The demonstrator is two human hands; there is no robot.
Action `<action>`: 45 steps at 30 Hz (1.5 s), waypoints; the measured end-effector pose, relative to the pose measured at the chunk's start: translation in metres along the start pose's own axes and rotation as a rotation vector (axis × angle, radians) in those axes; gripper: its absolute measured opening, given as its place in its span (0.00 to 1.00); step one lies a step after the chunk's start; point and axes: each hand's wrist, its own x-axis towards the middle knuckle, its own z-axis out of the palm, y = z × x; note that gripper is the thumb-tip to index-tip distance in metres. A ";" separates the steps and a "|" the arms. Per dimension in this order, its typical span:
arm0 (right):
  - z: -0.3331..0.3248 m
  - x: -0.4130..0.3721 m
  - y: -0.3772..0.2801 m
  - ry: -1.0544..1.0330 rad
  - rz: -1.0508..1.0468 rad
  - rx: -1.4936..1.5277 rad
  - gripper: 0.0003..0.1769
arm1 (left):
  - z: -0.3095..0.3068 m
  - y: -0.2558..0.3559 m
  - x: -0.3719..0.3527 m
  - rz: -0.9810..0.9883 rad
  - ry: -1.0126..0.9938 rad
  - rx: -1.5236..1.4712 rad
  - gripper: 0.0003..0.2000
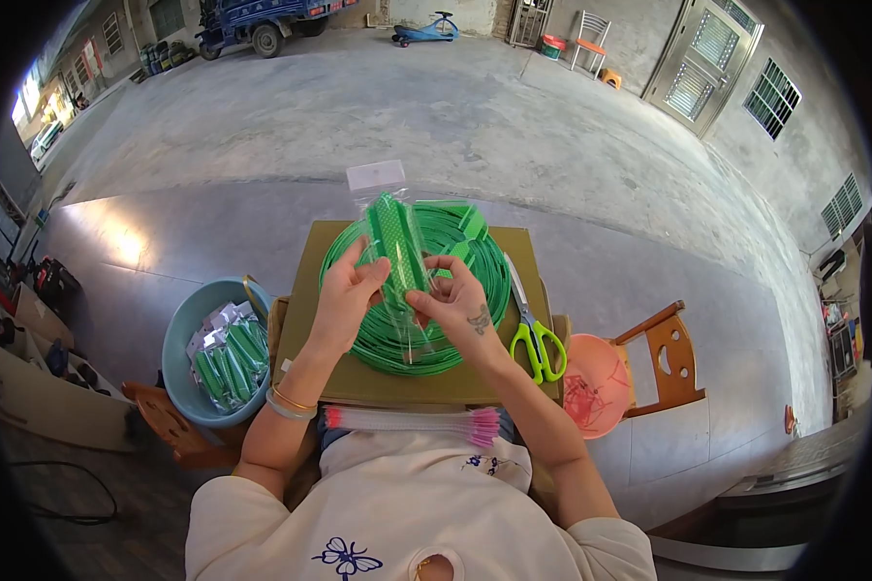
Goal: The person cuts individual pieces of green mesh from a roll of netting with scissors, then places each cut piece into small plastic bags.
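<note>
Green strap (pixel 398 244) in a clear bag (pixel 376 179), pinched in the grip of left hand (pixel 347 295) and right hand (pixel 461 308), probably best kept taut.

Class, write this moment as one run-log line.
left hand: holds bag | right hand: pinches bag | under: coil on box | scissors: right of coil | basin: left of box

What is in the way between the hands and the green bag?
Nothing visible. The left hand and the right hand both pinch the bag directly, holding it above the green coil.
</note>
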 end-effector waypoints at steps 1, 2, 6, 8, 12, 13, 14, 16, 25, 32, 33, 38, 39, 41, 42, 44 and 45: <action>-0.001 0.002 0.002 0.049 -0.009 0.025 0.24 | 0.001 -0.002 -0.001 -0.087 -0.034 -0.118 0.16; -0.001 0.002 0.004 0.099 -0.017 0.051 0.24 | 0.003 -0.004 -0.002 -0.175 -0.067 -0.236 0.15; -0.007 0.002 0.022 0.210 -0.093 -0.198 0.24 | 0.007 -0.033 -0.015 -0.395 -0.168 0.028 0.11; -0.008 -0.004 0.019 0.235 -0.018 -0.375 0.25 | 0.005 -0.050 -0.015 -0.387 -0.180 0.026 0.10; -0.020 -0.015 0.029 0.322 -0.330 -0.859 0.20 | 0.002 -0.055 -0.013 -0.509 -0.141 0.011 0.10; -0.023 -0.020 0.023 0.222 -0.297 -0.826 0.13 | 0.002 -0.052 -0.012 -0.527 -0.145 0.034 0.10; -0.027 -0.024 0.020 0.076 -0.274 -0.870 0.11 | 0.001 -0.052 -0.013 -0.549 -0.150 0.056 0.10; -0.034 -0.031 0.017 -0.216 -0.231 -0.946 0.09 | 0.000 -0.057 -0.014 -0.527 -0.157 0.055 0.10; -0.032 -0.031 0.033 -0.225 -0.371 -1.003 0.09 | -0.004 -0.068 -0.013 -0.457 -0.162 0.049 0.10; -0.070 -0.048 -0.020 0.029 -0.223 -0.518 0.04 | -0.001 -0.056 -0.014 -0.526 -0.100 0.033 0.10; -0.095 -0.051 -0.025 0.179 -0.119 -0.374 0.03 | -0.002 -0.054 -0.016 -0.524 -0.103 0.020 0.10; -0.242 -0.090 0.026 0.583 0.139 -0.861 0.07 | -0.008 -0.050 -0.022 -0.512 -0.116 -0.046 0.12; -0.258 -0.104 0.051 0.668 0.174 -0.853 0.08 | -0.009 -0.050 -0.021 -0.507 -0.111 -0.054 0.12; -0.290 -0.140 0.104 0.579 0.378 -0.987 0.06 | -0.009 -0.051 -0.023 -0.514 -0.105 -0.065 0.12; -0.297 -0.157 0.130 0.517 0.486 -1.099 0.07 | -0.009 -0.051 -0.024 -0.518 -0.103 -0.069 0.12; -0.298 -0.185 0.177 0.312 0.572 -1.407 0.07 | -0.008 -0.051 -0.023 -0.529 -0.107 -0.072 0.13; -0.292 -0.189 0.189 0.208 0.539 -1.537 0.08 | -0.008 -0.051 -0.023 -0.535 -0.120 -0.069 0.13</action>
